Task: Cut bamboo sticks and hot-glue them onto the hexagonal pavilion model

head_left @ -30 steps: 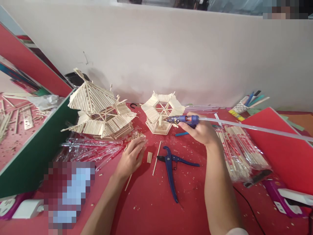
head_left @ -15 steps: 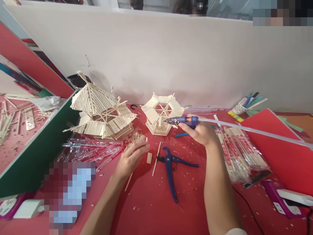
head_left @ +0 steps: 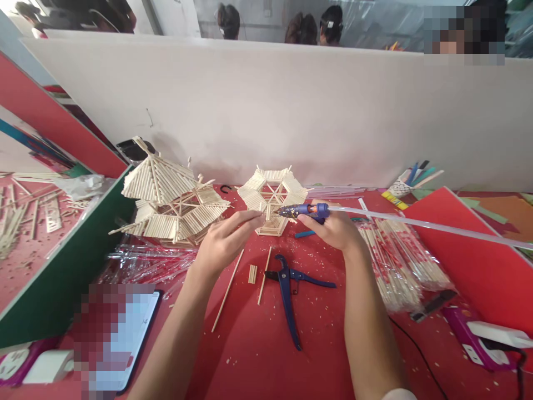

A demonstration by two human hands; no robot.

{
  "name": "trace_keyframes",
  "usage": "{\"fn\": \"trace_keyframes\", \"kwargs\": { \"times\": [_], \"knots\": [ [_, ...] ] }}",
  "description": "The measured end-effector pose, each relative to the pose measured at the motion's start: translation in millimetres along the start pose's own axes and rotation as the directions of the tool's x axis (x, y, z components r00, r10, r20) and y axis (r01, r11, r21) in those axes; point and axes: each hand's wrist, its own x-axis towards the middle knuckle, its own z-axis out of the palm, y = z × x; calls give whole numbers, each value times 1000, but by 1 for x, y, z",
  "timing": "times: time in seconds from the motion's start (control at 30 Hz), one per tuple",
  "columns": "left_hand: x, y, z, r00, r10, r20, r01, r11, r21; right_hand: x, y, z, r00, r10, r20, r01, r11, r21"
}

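My right hand point(head_left: 339, 225) is wrapped round a blue hot glue gun point(head_left: 306, 210), a long clear glue stick point(head_left: 408, 220) trailing from its back. The gun's nozzle points left at the near roof edge of a small hexagonal stick pavilion point(head_left: 250, 194). At that same edge my left hand point(head_left: 225, 241) is closed in a pinch, with a short wooden stick point(head_left: 261, 207) at its fingertips. The fingers hide part of the pavilion. Nearer me lie a short bundle of cut sticks point(head_left: 252, 274), two longer sticks and a blue-handled cutter point(head_left: 286, 294).
A larger two-tiered stick pavilion point(head_left: 166, 194) stands at the left. Plastic wrappers point(head_left: 145, 258) and a phone point(head_left: 133, 339) lie before it. On the right are packed sticks point(head_left: 403, 255), a pen cup point(head_left: 400, 186), a power strip point(head_left: 474, 339) and a cable. Partitions enclose the desk.
My left hand has moved up and right to the small pavilion's near roof edge, with a short stick now visible at its fingertips. The glue gun stays by the roof. The view has tilted up slightly.
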Motion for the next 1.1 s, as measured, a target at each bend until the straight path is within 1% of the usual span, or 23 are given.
{"fn": "trace_keyframes", "kwargs": {
  "times": [0.1, 0.2, 0.3, 0.4, 0.47, 0.63, 0.8, 1.0, 1.1],
  "knots": [
    [17, -4, 5, 1000, -11, -10, 11, 1000, -4, -1, 0, -1, 1000, 7, 5, -7, 1000, 4],
    [21, -6, 10, 1000, 7, 15, -8, 1000, 21, -2, 0, -3, 1000, 3, 4, -3, 1000, 3],
    [17, -7, 14, 995, 87, 52, -91, 993, 81, -2, -1, -4, 1000, 5, 21, -5, 1000, 8],
    [14, -8, 16, 984, 172, 37, -175, 976, 129, -1, -1, -3, 1000, -4, 29, 4, 1000, 8],
    [14, -7, 19, 978, 205, 29, -207, 967, 148, -1, -1, -3, 1000, -9, 27, 9, 1000, 7],
    [18, -3, 29, 964, 260, 56, -266, 945, 193, 0, 1, -2, 1000, -1, 29, 1, 1000, 15],
    [16, -6, 33, 963, 251, 96, -267, 940, 211, -1, 1, -4, 1000, 13, 21, -13, 1000, 18],
    [13, -8, 34, 976, 187, 115, -209, 949, 234, -2, 1, -4, 1000, 10, 17, -10, 1000, 28],
    [13, -7, 35, 979, 173, 110, -196, 946, 259, -1, 2, -3, 1000, 5, 13, -5, 1000, 24]
  ]
}}
